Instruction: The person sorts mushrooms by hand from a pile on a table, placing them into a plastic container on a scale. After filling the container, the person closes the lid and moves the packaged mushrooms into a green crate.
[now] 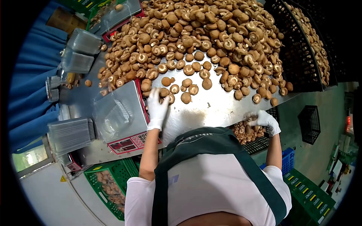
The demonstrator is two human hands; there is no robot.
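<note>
My left hand (157, 108), in a white glove, reaches onto the metal table beside the scale. Its fingers are apart, at the edge of a few loose shiitake mushrooms (164, 92). Whether it touches them firmly is hard to see. My right hand (264, 121), also gloved, is over a black crate (260, 145) below the table's front edge. Its fingers are curled around a brownish mushroom (250, 117), partly hidden by the glove. More mushrooms (247, 133) lie in that crate. A big heap of shiitake mushrooms (241, 37) covers the far part of the table (203, 113).
Left of my left hand, a scale (132, 101) carries a clear plastic tray (113, 116). Stacked clear trays (71, 135) stand farther left. A tall black crate (301, 56) of mushrooms is at the right. Below are green crates (107, 184) and a blue crate (288, 160).
</note>
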